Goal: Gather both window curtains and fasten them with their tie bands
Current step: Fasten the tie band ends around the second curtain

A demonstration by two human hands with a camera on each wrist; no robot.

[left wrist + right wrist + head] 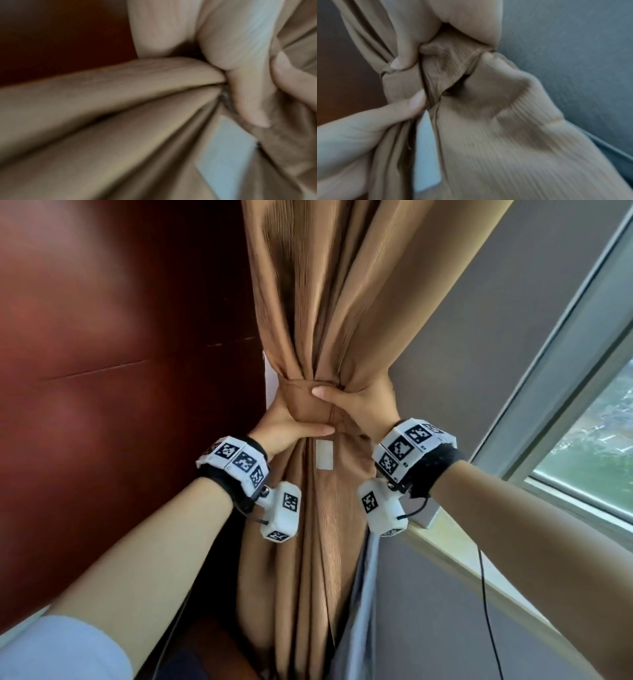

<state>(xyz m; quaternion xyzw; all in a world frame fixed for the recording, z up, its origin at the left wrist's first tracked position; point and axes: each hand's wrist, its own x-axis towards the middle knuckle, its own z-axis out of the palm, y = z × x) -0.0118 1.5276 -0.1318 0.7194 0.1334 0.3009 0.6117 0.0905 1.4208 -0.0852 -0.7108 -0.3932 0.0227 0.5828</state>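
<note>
A tan ribbed curtain hangs gathered into one bundle in the head view. A matching tan tie band wraps its waist. My left hand grips the band from the left, thumb lying along its lower edge. My right hand grips it from the right, thumb pressed on the upper edge. A white fastening patch shows on the strip hanging just below the hands. The right wrist view shows both thumbs pinching the band around the curtain. The left wrist view is blurred, showing curtain folds and a thumb.
A dark red wooden panel stands close on the left. A grey wall and a window with its sill lie to the right. A black cable hangs from my right wrist. Pale grey-blue fabric hangs beside the curtain's lower part.
</note>
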